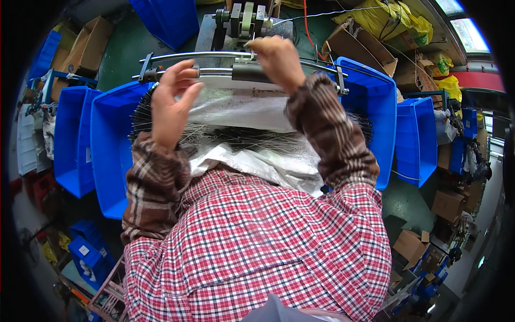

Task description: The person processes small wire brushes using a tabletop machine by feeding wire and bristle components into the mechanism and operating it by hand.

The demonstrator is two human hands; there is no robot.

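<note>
While both arms reach up over the big blue bin (pixel 110 161), the scene reads so:

Left hand (pixel 170 104): at ten o'clock, fingers spread open, gripping nothing, just beside the metal rod (pixel 214 70).

Right hand (pixel 278 60): at twelve o'clock, curled down over the dark roller (pixel 251 73); grip hidden, cannot tell.

Thin wires (pixel 241 140): bundled on white sacking (pixel 236 107), centre, below both hands.

Small machine (pixel 244 21): twelve o'clock, beyond the rod.
</note>
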